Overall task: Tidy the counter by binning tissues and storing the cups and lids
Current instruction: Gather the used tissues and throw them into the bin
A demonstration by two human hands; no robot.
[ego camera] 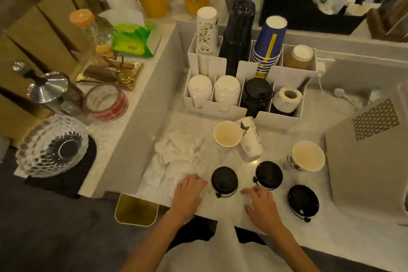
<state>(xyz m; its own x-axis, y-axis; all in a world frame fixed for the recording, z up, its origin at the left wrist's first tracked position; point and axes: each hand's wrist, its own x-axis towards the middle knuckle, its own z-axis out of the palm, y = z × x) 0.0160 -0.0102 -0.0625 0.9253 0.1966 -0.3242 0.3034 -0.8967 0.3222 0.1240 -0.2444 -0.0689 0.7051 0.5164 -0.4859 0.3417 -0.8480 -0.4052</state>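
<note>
Both hands lie flat and open, palms down, gripping nothing. The left hand [190, 187] has its fingertips on the near edge of the crumpled tissues [176, 157]; the right hand [261, 202] rests on the bare counter [276, 148] just in front of the middle lid [269, 175], which serves as landmark here.

Left of the middle lid sits a second black lid [224, 180], between the two hands. To its right and nearer the person lies a third lid [303, 200]. All three lie flat, and which face is up is hard to make out.

Just behind the middle lid a paper cup [249, 138] lies tipped over, its long axis running front to back, its mouth hidden against the organizer [220, 107]. Touching it on the left stands an upright cup [227, 134], mouth up. Right of the middle lid another cup [306, 155] tilts, mouth toward the camera.

Below the counter edge, left of the hands, a gold bin [136, 211] is partly hidden
</note>
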